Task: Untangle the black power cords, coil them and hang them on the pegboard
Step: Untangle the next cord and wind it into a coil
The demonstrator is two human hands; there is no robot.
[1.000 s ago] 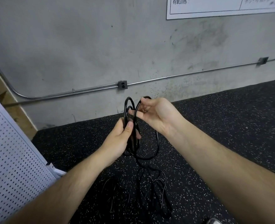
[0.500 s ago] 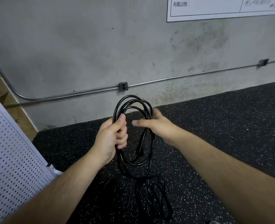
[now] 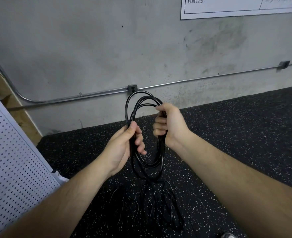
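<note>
The left hand (image 3: 124,148), to the right of the white pegboard (image 3: 13,160), is clenched around the left side of a coiled black power cord (image 3: 160,152), thumb on top and fingers wrapped over the strands. Further right of the pegboard, the right hand (image 3: 169,124) grips the coil's opposite side, fingers curled round the bundle.

The coil hangs in the air between the two hands, well to the right of the pegboard and above the speckled rubber floor (image 3: 244,134). Several loops are gathered, so I judge this cord to be mostly wound. A strand runs down from the bottom of the coil to the loose black cords (image 3: 155,200) lying on the floor below, right of the pegboard's lower edge; whether that strand is this cord's tail or a separate one I cannot tell. Those floor cords look jumbled, so untangling and coiling remain for them. No cord shows on the visible part of the pegboard, so hanging is not yet done.

The coil is an elongated oval, its long axis roughly upright and leaning slightly left at the top, its open face turned towards the camera.
</note>
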